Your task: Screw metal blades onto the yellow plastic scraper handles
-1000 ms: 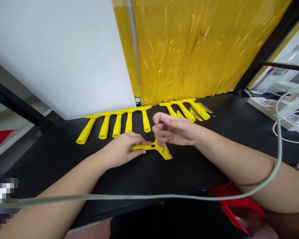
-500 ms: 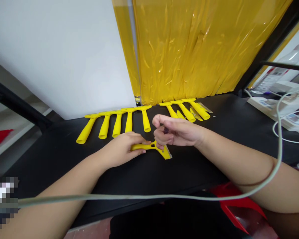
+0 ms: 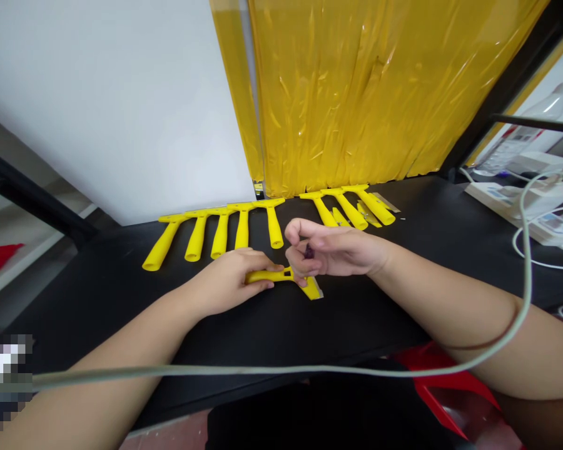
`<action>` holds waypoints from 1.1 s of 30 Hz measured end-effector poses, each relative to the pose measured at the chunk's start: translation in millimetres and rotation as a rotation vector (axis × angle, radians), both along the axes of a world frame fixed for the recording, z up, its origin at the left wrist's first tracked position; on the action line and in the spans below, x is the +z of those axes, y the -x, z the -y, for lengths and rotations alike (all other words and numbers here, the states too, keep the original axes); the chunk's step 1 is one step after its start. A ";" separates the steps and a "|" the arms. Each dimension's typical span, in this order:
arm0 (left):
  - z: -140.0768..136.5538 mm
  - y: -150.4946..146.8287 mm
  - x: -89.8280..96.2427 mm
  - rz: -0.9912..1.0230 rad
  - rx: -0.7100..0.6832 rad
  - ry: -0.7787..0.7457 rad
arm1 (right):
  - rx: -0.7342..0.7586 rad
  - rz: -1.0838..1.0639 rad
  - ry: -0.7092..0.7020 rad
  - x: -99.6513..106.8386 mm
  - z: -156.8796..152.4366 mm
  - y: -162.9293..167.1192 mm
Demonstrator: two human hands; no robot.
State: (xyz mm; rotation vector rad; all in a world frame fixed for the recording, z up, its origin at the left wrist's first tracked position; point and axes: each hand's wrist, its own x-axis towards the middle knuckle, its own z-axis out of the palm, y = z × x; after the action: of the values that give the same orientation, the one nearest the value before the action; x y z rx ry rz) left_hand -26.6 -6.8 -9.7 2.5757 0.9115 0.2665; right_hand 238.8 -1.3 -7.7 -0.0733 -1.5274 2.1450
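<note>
My left hand (image 3: 237,279) is wrapped round the handle of a yellow scraper (image 3: 265,275), which lies sideways on the black table. The scraper's head (image 3: 313,289) with its thin metal blade points right. Over that head, my right hand (image 3: 335,249) is curled, its fingers closed round a small dark purple object (image 3: 309,251). Most of this object is hidden in the fingers, so its kind is unclear. Its lower fingers hide part of the scraper's head and seem to touch it.
Several yellow scrapers (image 3: 219,232) stand in a row at the back left, and more scrapers (image 3: 351,209) with loose yellow pieces lie at the back right. A pale cable (image 3: 281,371) crosses in front of my arms. White power strips (image 3: 520,203) and a plastic bottle (image 3: 520,134) are at right.
My right hand has shifted very slightly left over the scraper's head, with the purple object turned a little. The left hand and the scraper stay in place.
</note>
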 end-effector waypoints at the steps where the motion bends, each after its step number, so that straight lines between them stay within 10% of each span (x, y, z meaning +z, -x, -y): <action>1: -0.2 0.1 -0.1 0.000 0.000 0.002 | -0.004 -0.001 -0.004 0.5 0.4 -0.2; 33: 0.6 -0.1 -0.9 0.009 0.001 -0.009 | 0.001 0.006 -0.056 -4.1 -3.7 3.7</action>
State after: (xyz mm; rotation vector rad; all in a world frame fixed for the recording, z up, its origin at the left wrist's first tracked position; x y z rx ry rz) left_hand -26.5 -7.4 -10.5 2.5806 0.9107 0.2832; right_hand 235.1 2.4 -11.8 -0.0597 -1.5905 2.1029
